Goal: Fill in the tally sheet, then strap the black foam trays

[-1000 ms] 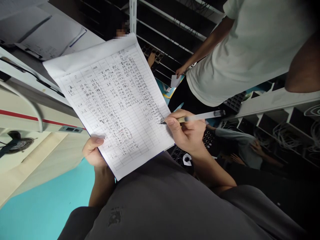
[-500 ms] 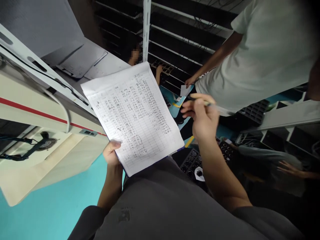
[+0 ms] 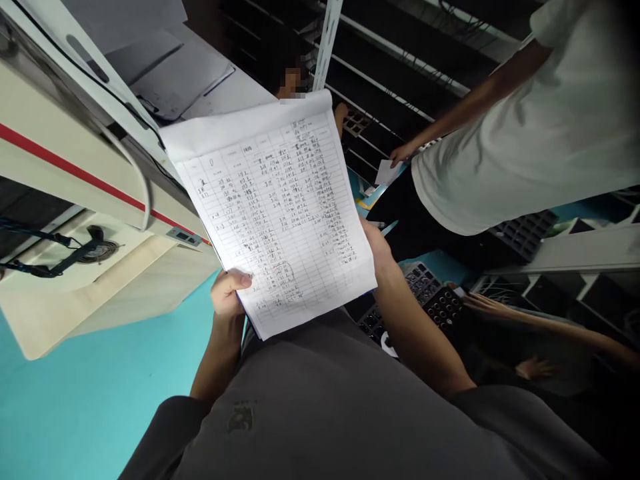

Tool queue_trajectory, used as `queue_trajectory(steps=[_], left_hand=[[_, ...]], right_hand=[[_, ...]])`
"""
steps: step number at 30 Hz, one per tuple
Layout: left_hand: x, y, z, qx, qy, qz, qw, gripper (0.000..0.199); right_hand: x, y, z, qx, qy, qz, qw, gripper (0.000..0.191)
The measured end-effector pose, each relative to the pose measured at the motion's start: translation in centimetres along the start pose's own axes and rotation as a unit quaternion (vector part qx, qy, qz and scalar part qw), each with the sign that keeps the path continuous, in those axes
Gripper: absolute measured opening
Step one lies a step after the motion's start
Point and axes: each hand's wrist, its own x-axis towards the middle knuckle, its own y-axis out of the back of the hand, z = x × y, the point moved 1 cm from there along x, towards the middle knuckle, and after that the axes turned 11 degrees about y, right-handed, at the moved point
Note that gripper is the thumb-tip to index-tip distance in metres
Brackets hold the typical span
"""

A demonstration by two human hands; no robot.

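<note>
Bright turquoise floor [image 3: 115, 380] lower left, long dark shelves [image 3: 385, 50] upper right. My left hand [image 3: 229, 293] is pinching the white, handwriting-filled paper form [image 3: 280, 213] mid-frame. Half a second ago my right hand [image 3: 376, 245] was raised clear of it; now it's tucked behind the right edge, fingers hidden, so can't tell its grip.

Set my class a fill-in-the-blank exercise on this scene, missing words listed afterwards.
The left hand rests its ____ on the front of the paper sheet.
The right hand shows past the sheet's ____ edge, partly hidden behind it.
The stripe along the cream panel is ____.
The card in the co-worker's hand is ____.

Missing words: thumb; right; red; white.
</note>
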Motion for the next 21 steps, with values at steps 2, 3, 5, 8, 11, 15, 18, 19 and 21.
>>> queue_trajectory(steps=[2, 3, 5, 8, 11, 15, 18, 19, 21], left_hand=[[0.0, 0.1, 0.0, 0.003, 0.002, -0.007, 1.000, 0.058], [0.0, 0.1, 0.0, 0.003, 0.003, -0.013, 1.000, 0.059], [0.1, 0.1, -0.1, 0.005, 0.007, -0.026, 1.000, 0.062], [0.1, 0.1, -0.2, 0.003, 0.017, -0.042, 0.999, 0.066], [0.1, 0.2, -0.3, 0.005, 0.027, -0.052, 0.998, 0.069], [0.4, 0.6, -0.5, 0.012, 0.045, -0.046, 0.998, 0.070], [0.6, 0.7, -0.7, 0.012, 0.055, -0.032, 0.998, 0.069], [0.7, 0.7, -0.7, 0.012, 0.059, -0.032, 0.998, 0.069], [0.8, 0.8, -1.0, 0.011, 0.070, -0.041, 0.997, 0.068]], right_hand=[[-0.3, -0.2, -0.3, 0.011, 0.011, 0.003, 1.000, 0.038], [-0.5, -0.3, -0.4, 0.016, 0.017, 0.008, 1.000, 0.037], [-0.8, -0.3, -0.5, 0.021, 0.030, 0.015, 0.999, 0.033], [-1.1, -0.1, -0.7, 0.029, 0.045, 0.027, 0.998, 0.029], [-0.8, 0.0, -1.1, 0.047, 0.020, 0.025, 0.998, 0.034], [-0.1, -0.3, -2.1, 0.071, 0.000, 0.008, 0.997, 0.036], [0.4, -0.4, -2.8, 0.099, 0.025, 0.013, 0.995, 0.030], [0.6, -0.3, -2.8, 0.103, 0.037, 0.018, 0.994, 0.029], [1.0, -0.2, -2.8, 0.097, 0.050, 0.027, 0.994, 0.029]])
